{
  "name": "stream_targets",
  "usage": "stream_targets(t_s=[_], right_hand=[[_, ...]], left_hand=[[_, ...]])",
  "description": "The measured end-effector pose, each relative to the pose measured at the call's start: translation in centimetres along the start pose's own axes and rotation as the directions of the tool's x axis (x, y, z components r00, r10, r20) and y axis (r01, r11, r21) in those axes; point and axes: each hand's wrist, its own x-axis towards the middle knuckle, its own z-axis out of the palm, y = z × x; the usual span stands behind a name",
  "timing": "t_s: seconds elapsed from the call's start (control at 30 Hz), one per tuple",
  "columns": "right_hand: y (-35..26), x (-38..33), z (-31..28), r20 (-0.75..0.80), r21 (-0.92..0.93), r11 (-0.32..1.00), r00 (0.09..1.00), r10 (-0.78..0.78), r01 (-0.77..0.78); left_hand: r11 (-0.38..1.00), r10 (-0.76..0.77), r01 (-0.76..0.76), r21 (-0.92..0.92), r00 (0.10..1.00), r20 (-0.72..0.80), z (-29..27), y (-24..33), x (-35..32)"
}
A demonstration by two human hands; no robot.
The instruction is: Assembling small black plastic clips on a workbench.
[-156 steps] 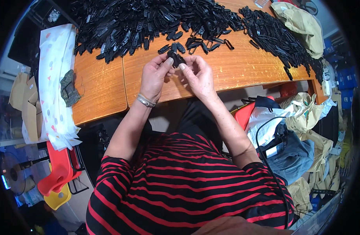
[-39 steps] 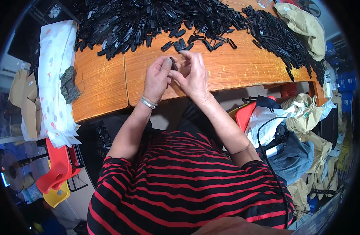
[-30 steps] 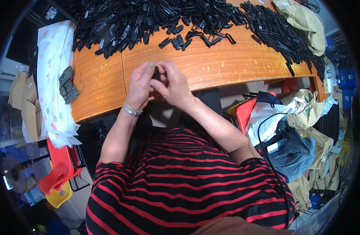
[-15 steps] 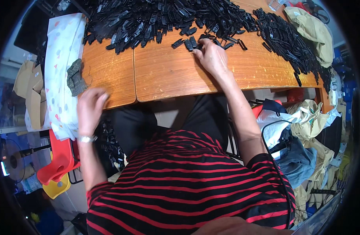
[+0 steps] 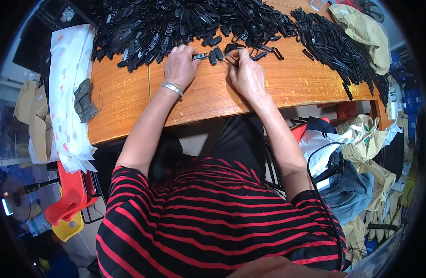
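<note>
Hands back together on the desk (image 5: pixel 129 102): left hand (image 5: pixel 180 67) returned from 8 o'clock, pinching a black clip (image 5: pixel 200 56); right hand (image 5: pixel 246 72) fingers another at the pile's (image 5: pixel 176 23) edge.

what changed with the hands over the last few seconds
Both hands had worked one small black part together, then the left hand swung out to the table's left edge. Now it is back at the pile, touching a small black part; the right hand reaches beside it. The black parts pile and patterned cloth stayed.
</note>
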Motion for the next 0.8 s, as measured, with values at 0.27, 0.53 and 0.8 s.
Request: stream_targets(t_s=[0.27,0.53,0.8], right_hand=[[-2.8,-0.8,0.0,-0.084,0.314,0.942,0.992,-0.095,0.116],[-5.4,-2.9,-1.2,0.224,0.738,0.625,0.966,0.129,-0.254],[-5.2,-3.4,-1.7,0.115,0.680,0.710,0.983,0.142,-0.183]], left_hand=[[0.719,-0.095,0.153,-0.678,0.988,0.122,-2.4,2.0,-3.0],[-0.170,-0.165,0.265,-0.949,0.942,0.292,-1.7,2.8,-4.8],[-0.078,-0.138,0.214,-0.974,0.965,0.223,-2.1,3.9,-5.3]])
